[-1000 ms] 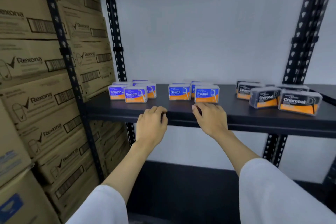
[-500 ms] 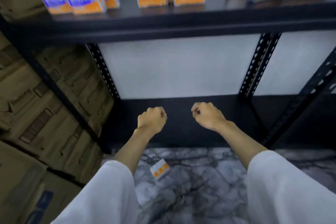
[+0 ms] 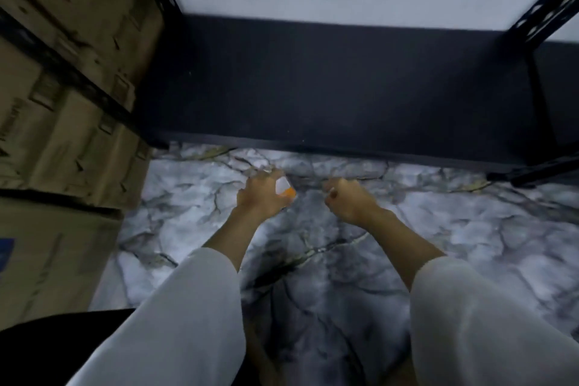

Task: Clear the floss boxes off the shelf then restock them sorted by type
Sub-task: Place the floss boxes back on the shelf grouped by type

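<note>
A small floss box (image 3: 284,189), white with an orange end, lies low over the marble floor (image 3: 470,244), just in front of the bottom shelf. My left hand (image 3: 258,196) is down on it, fingers curled around it, so only one corner shows. My right hand (image 3: 347,200) hovers a little to the right of it, fingers curled in, holding nothing. The upper shelf with the sorted floss boxes is out of view. The picture is blurred by head motion.
The black bottom shelf board (image 3: 344,88) runs across the view above my hands. Stacked brown cardboard cartons (image 3: 62,72) fill the left side. A black perforated upright (image 3: 539,9) stands at the right. White wall lies behind.
My view has dropped from the upper shelf to the floor. Both hands came down off the shelf edge, and my left hand has reached the floss box lying on the floor.
</note>
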A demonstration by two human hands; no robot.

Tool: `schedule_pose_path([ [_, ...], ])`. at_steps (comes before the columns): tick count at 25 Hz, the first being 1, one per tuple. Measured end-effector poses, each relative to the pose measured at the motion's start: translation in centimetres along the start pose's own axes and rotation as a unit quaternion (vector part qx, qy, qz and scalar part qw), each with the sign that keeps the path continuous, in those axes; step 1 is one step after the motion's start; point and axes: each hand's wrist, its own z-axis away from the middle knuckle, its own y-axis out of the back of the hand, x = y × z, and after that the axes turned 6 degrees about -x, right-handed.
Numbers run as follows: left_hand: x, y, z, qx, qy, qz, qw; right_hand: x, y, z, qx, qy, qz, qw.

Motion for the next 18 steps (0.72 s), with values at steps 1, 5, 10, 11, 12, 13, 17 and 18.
schedule_pose_path([
  [1, -0.5, -0.9, -0.4, -0.011, 0.004, -0.010, 1.000, 0.6, -1.0, -0.8, -0.005, -0.004, -0.002, 1.000],
  [5, -2.4, -2.8, -1.0, 0.067, -0.033, -0.021, 0.997, 2.1, -3.7, -2.9, -0.009, 0.000, -0.001, 1.000],
  [10, -7.2, 1.8, -1.3, 0.194, 0.011, 0.027, 0.980, -0.9, -6.0, -5.7, 0.009, 0.070, -0.020, 0.997],
  [11, -8.1, 2.6, -1.4, 0.196, 0.025, 0.023, 0.980, -1.6, -6.3, -6.3, 0.007, 0.089, -0.004, 0.996],
  [12, -8.9, 3.1, -1.3, 0.197, 0.034, 0.016, 0.980, -2.2, -6.6, -6.9, -0.002, 0.106, 0.025, 0.994],
  [13, -9.4, 3.4, -1.2, 0.196, 0.035, 0.011, 0.980, -2.6, -6.9, -7.4, -0.013, 0.119, 0.063, 0.991],
  [17, -10.9, 2.5, -0.7, 0.167, 0.001, 0.048, 0.985, -3.2, -7.6, -8.4, -0.006, 0.119, 0.156, 0.981],
  [18, -10.9, 2.2, -0.5, 0.158, -0.008, 0.058, 0.986, -3.1, -7.7, -8.4, 0.000, 0.110, 0.157, 0.981],
])
